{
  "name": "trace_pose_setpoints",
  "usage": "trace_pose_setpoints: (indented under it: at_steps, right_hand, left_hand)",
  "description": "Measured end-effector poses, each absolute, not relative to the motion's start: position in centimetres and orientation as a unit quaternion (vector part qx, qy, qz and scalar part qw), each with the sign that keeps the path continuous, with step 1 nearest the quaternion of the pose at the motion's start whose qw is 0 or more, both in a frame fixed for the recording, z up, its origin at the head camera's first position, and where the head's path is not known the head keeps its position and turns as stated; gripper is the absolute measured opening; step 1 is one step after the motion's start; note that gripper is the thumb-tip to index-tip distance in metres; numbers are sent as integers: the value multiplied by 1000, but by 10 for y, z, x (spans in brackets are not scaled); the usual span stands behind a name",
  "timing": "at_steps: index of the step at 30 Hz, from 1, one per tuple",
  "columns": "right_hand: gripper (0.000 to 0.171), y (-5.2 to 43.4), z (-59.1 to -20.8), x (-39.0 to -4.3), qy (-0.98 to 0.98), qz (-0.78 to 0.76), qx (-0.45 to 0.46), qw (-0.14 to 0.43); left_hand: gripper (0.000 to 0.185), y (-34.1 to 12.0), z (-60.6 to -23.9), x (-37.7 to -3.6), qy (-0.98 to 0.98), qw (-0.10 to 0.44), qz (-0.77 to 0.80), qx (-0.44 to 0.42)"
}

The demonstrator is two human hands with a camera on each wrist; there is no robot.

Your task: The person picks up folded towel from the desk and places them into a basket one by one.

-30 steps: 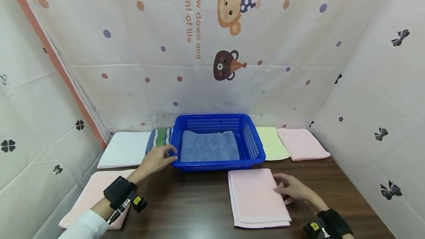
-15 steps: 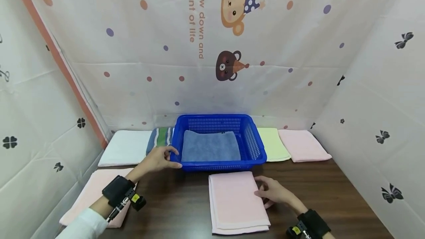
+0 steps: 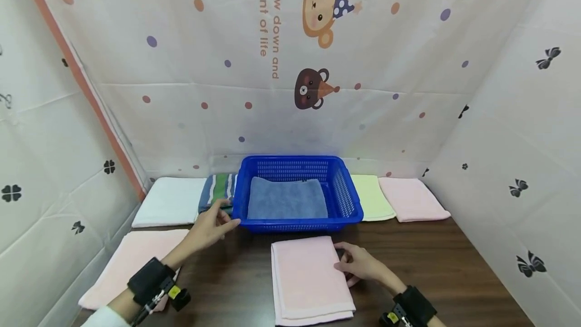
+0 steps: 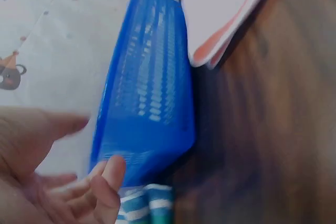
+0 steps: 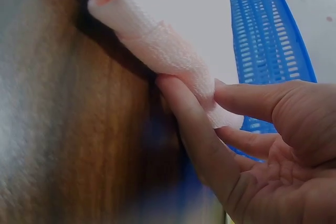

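The right hand [image 3: 358,265] pinches the right edge of the folded pink towel [image 3: 308,276] lying on the surface before the blue basket [image 3: 299,193], while the left hand [image 3: 210,226] hovers, fingers relaxed, beside the basket's left corner near the striped towel [image 3: 218,188].

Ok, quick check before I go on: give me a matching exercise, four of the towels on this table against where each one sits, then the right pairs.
Things:
1. grey-blue towel
2. striped towel
3. light green towel
4. pink folded towel

Places:
A. just right of the blue basket
B. front of the table, pinched by the right hand
C. inside the basket
D. just left of the basket, by the left hand

Pairs: 1-C, 2-D, 3-A, 4-B
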State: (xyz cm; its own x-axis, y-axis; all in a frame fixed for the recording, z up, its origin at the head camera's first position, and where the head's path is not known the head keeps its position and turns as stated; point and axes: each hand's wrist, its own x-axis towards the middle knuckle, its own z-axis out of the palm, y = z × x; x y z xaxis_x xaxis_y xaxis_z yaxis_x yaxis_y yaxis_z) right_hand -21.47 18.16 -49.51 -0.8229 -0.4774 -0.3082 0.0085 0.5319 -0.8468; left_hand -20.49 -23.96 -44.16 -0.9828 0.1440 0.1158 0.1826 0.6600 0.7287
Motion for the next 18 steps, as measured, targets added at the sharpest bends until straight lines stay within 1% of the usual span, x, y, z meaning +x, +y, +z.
trace_pose_setpoints:
  at_steps: [3, 5, 7, 9, 11, 13, 15, 18]
  right_hand:
    - [61, 177, -498, -212, 834, -466, -140, 260]
    - [61, 172, -499, -213, 832, -469, -144, 257]
    - [61, 164, -499, -213, 830, -474, -148, 256]
    - [60, 155, -499, -213, 827, -478, -152, 254]
    - [60, 146, -499, -212, 825, -483, -153, 251]
    - [61, 139, -500, -210, 824, -487, -155, 245]
    - [64, 135, -500, -207, 824, -491, -153, 238]
    - [67, 134, -501, -202, 828, -494, -138, 229]
  left_hand:
    - [36, -237, -456, -188, -931, 20, -361, -54]
    - [24, -232, -465, -178, -951, -5, -306, -46]
    - [18, -225, -475, -169, -959, -41, -271, -68]
    - [18, -217, -483, -164, -947, -82, -289, -111]
    - [20, -209, -490, -163, -920, -120, -338, -157]
    - [23, -201, -494, -163, -894, -148, -377, -194]
    - [22, -194, -495, -162, -879, -166, -397, -208]
    - [21, -184, -494, -160, -874, -175, -410, -193]
